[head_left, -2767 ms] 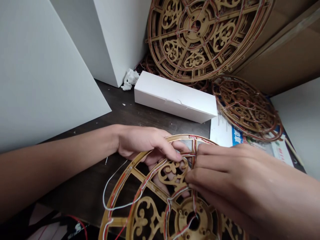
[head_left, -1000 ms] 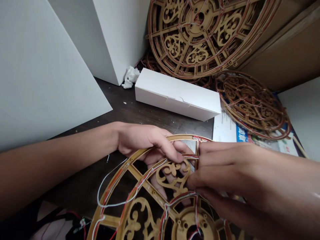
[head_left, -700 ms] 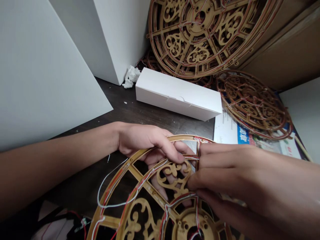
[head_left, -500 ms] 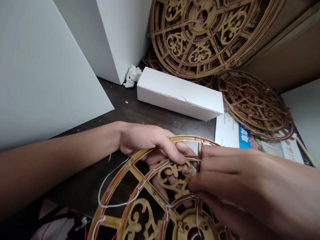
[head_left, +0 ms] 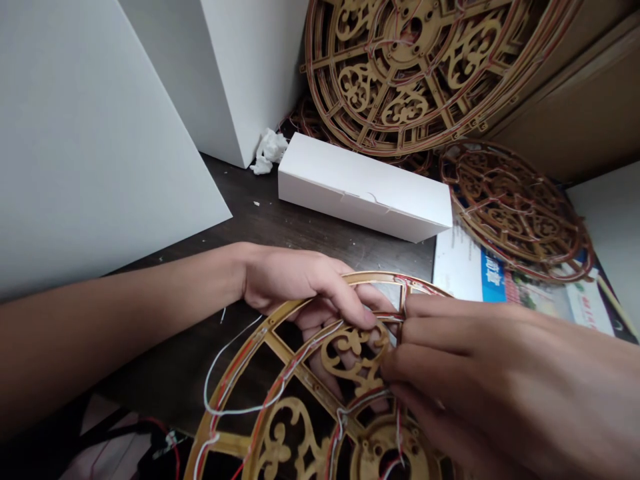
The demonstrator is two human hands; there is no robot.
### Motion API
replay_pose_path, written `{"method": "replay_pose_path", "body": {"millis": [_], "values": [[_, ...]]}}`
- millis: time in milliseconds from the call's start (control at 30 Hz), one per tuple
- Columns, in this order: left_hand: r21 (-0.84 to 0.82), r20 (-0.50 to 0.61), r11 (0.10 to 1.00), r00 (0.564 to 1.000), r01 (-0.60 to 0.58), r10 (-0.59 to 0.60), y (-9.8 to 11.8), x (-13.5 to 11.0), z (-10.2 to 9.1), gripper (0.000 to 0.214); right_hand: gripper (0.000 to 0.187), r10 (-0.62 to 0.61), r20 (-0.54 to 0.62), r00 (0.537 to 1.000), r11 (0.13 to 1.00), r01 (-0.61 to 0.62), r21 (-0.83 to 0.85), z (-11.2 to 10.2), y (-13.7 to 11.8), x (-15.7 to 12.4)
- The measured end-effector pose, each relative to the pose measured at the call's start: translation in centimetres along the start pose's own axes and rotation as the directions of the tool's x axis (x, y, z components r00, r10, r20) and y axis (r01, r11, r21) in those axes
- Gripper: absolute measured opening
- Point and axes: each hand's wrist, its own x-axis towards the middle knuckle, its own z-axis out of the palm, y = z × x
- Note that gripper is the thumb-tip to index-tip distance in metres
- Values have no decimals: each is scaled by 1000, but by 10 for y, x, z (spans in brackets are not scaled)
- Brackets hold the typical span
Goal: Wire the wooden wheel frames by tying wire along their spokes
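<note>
A round gold-coloured openwork frame [head_left: 320, 383] with scroll ornaments tilts up at the bottom of the view, its lower part cut off. Red and white wires run along its rings and spokes, and a loose white wire [head_left: 207, 390] loops out on the left. My left hand [head_left: 320, 290] grips the upper rim, thumb in front and fingers behind, showing through the openings. My right hand [head_left: 480, 373] is closed at the spoke right of the scroll, its fingers bunched over the wires there. Whether a wire is pinched in those fingertips is hidden.
Behind the hands lies a long white box [head_left: 365, 190] on the dark table [head_left: 280, 227]. Crumpled white tissue [head_left: 270, 150] sits beside it. Similar wired frames [head_left: 415, 73] lean at the back, and another stack [head_left: 520, 207] rests on printed paper [head_left: 457, 260]. White panels [head_left: 110, 133] stand left.
The whole view has shifted slightly, with everything a little further right. Both hands keep nearly the same places on the frame.
</note>
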Motion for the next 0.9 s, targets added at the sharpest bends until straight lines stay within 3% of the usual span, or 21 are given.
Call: {"method": "replay_pose_path", "body": {"millis": [100,333,500,600,700,767,900], "values": [[13,2,1000,1000,-4,4,1,0,-1,46,21,-110,31,993,994,110,23,-4,-2,4],[-68,-60,998,998,20,-24,1,4,3,36,24,-104,-10,995,989,102,-107,-3,-4,11],[-96,-38,995,999,28,-32,2,4,4,32,24,-95,-58,994,989,88,-116,8,-6,2],[-75,-36,997,999,19,-22,1,2,3,28,18,-62,-89,994,998,59,-31,8,-5,3],[-118,-23,993,1000,-2,0,-2,2,1,18,18,6,-50,999,998,-3,67,7,-5,5],[-193,29,981,999,-19,25,-4,3,0,16,18,74,-13,997,992,-72,100,9,-4,5],[-240,123,971,991,-16,47,-9,7,-3,25,19,102,-29,994,990,-98,99,14,-3,1]]}}
